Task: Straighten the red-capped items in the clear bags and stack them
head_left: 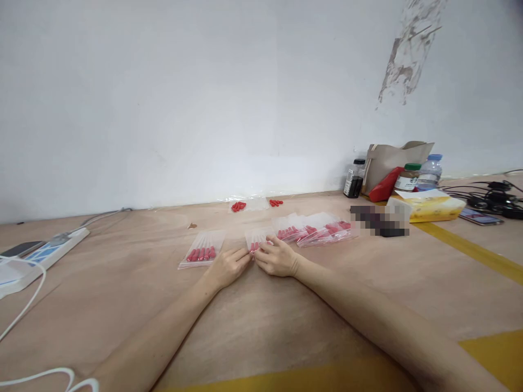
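Observation:
A small clear plastic bag [254, 237] lies flat on the table in front of me, with red-ended slim pieces inside. My left hand [229, 267] is closed at its lower left edge, fingertips pressed together on the plastic. From the right, my right hand [278, 258] has curled fingers on the same bag, covering part of its red ends. To the left lies another filled bag [201, 249] with several red-ended pieces side by side. On the right, overlapping filled bags [322, 231] spread in a row. What exactly the slim pieces are, I cannot tell.
Small red pieces [238, 207] lie by the wall near clear plastic [256, 203], with more red pieces [276, 202] beside it. A power strip [44, 258] is at left. Right stand a dark bottle [354, 179], a beige bag [382, 163], a yellow tissue pack [435, 206] and a phone [481, 216].

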The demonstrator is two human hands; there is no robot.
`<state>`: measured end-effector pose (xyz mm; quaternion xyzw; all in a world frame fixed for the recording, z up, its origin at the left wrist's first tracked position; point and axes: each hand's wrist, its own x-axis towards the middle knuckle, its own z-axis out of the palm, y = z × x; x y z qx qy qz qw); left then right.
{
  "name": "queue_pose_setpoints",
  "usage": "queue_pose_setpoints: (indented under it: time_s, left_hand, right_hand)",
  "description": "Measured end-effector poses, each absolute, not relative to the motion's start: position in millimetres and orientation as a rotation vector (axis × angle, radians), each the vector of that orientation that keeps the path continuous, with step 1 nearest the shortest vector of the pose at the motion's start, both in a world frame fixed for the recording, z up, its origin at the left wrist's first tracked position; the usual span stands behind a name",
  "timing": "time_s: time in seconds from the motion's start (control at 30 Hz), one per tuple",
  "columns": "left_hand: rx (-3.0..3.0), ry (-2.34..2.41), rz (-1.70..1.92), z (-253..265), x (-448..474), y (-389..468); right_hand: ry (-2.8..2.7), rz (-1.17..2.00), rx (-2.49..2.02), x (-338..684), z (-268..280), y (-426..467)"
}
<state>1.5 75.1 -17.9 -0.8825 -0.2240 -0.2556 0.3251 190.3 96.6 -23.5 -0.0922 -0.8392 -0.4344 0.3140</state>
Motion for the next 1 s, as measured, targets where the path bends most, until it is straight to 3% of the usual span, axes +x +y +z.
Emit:
queue_pose_setpoints:
  time_s: [0.6, 0.83, 1.0]
  left_hand:
    - [-2.367, -0.688, -0.69, -20, -9, 69]
    - [-2.534, -1.112, -0.936, -17, 0, 67]
    - [-2.61, -1.094, -0.889, -19, 5, 71]
  right_hand:
    - [-2.171, -1.194, -0.513, 243, -27, 92]
    - [-2.165, -0.996, -0.652, 240, -30, 91]
    - [-2.226, -0.848, -0.586, 229, -30, 89]
